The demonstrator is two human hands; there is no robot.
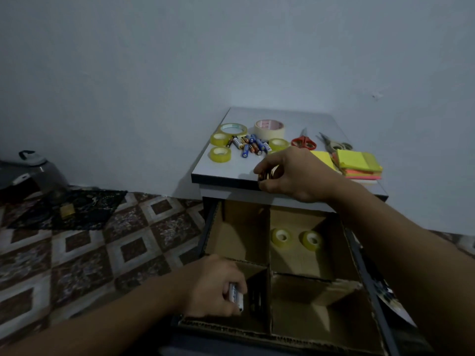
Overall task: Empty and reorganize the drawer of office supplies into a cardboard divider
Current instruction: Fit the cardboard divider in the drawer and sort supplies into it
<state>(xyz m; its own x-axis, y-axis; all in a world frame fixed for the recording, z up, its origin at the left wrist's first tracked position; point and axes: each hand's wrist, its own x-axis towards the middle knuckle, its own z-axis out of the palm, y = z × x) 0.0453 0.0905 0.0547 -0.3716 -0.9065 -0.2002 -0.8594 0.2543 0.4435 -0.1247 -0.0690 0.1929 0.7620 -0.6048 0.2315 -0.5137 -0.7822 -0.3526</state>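
With two tape rolls (281, 237) filed upper right in the divider (270, 255), my left hand (213, 286) pinches a battery (235, 296) over its lower-left cell, my right hand (295, 173) grips another roll (267, 175) mid-frame; batteries (250, 147), scissors (303, 142) and sticky notes (357, 163) wait above.

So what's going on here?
A person is sorting office supplies into a cardboard divider in the open drawer. The left hand holds a battery over the near left section. The right hand grips what looks like a tape roll at the cabinet top's front edge. Two tape rolls sit in the far right section. More tape, batteries, scissors and sticky notes wait on top.
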